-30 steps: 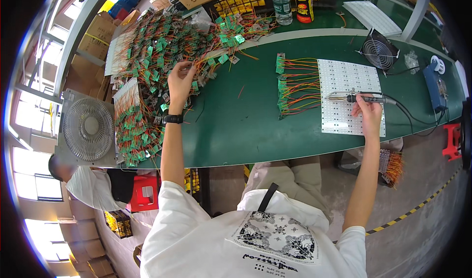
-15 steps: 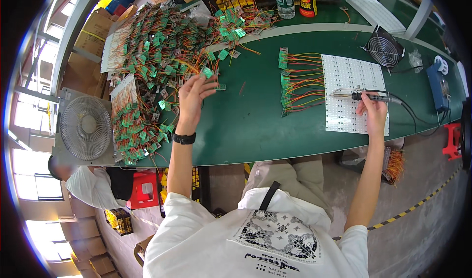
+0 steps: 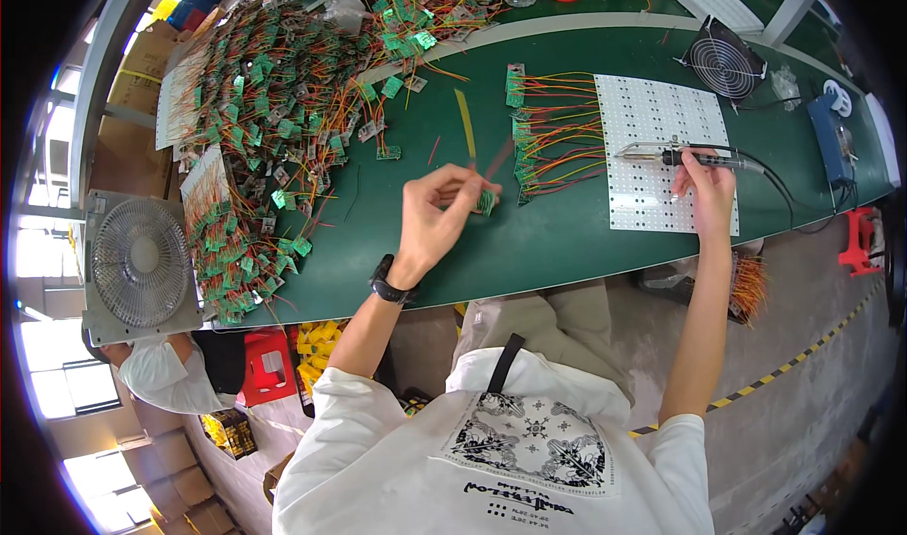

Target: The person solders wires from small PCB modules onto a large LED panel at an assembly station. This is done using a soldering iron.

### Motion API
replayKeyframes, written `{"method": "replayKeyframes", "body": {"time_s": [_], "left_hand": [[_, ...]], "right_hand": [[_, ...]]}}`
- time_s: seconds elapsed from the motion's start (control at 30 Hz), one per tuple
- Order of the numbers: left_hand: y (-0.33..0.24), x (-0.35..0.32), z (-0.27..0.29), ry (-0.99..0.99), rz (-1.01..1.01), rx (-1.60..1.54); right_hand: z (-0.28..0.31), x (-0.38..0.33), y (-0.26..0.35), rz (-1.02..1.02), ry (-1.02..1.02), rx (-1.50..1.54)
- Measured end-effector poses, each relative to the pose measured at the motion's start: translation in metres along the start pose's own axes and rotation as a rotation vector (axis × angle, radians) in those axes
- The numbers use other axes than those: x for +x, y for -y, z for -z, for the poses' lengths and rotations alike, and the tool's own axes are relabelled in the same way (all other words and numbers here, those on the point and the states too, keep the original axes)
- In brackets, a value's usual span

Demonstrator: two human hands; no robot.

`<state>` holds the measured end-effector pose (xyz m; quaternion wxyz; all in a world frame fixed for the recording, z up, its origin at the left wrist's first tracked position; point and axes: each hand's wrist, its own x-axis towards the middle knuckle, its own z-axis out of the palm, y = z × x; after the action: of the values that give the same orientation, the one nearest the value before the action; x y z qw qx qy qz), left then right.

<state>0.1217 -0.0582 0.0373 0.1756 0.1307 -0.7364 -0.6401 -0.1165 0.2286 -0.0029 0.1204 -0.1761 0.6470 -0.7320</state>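
Pinching a small green circuit board (image 3: 486,201) between thumb and fingertips, our left hand (image 3: 436,215) holds it just above the green table (image 3: 567,242), its red wire tail trailing up and away toward the yellow strip (image 3: 465,124). We'd say it is lifted clear so the wires don't snag on the row of wired boards (image 3: 543,138) lying just to the right.

Our right hand (image 3: 707,187) is closed around the handle of a soldering iron (image 3: 675,155), fingers wrapped tight, with the tip pointing left over the white perforated panel (image 3: 666,147). The hand rests on that panel, likely for steadiness, and the hot end stays well apart from the left hand. The iron's black cord runs off to the right toward the blue station (image 3: 835,140).

The wired boards sit lined up at the panel's left edge, wires fanned rightward, so they are in easy reach of the iron. A big heap of loose boards with wires (image 3: 269,110) lies to the far left, near the left hand's side. A small black fan (image 3: 723,60) stands behind the panel, a white box fan (image 3: 140,266) sits at the table's left end, and another person (image 3: 175,370) in white is below it.
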Motion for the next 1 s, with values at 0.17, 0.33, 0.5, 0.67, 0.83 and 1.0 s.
{"method": "replayKeyframes", "body": {"time_s": [0.17,0.33,0.5,0.67,0.83,1.0], "left_hand": [[-0.006,0.002,-0.040,0.080,-0.192,0.269],[-0.010,0.014,-0.070,0.198,-0.287,0.421],[-0.010,0.030,-0.087,0.340,-0.280,0.459],[0.004,0.033,-0.105,0.155,-0.437,0.274],[-0.010,0.038,-0.100,0.350,-0.168,0.384],[0.020,0.040,-0.108,0.186,-0.363,0.733]], "right_hand": [[0.001,0.001,-0.001,0.003,0.000,-0.007],[0.002,0.000,-0.003,-0.008,-0.006,-0.012],[0.003,0.000,-0.005,-0.028,-0.008,-0.037],[0.005,0.001,-0.007,-0.032,-0.019,-0.029],[0.006,0.003,-0.007,-0.018,-0.021,-0.006],[0.002,0.002,-0.005,0.005,-0.046,-0.017]]}}
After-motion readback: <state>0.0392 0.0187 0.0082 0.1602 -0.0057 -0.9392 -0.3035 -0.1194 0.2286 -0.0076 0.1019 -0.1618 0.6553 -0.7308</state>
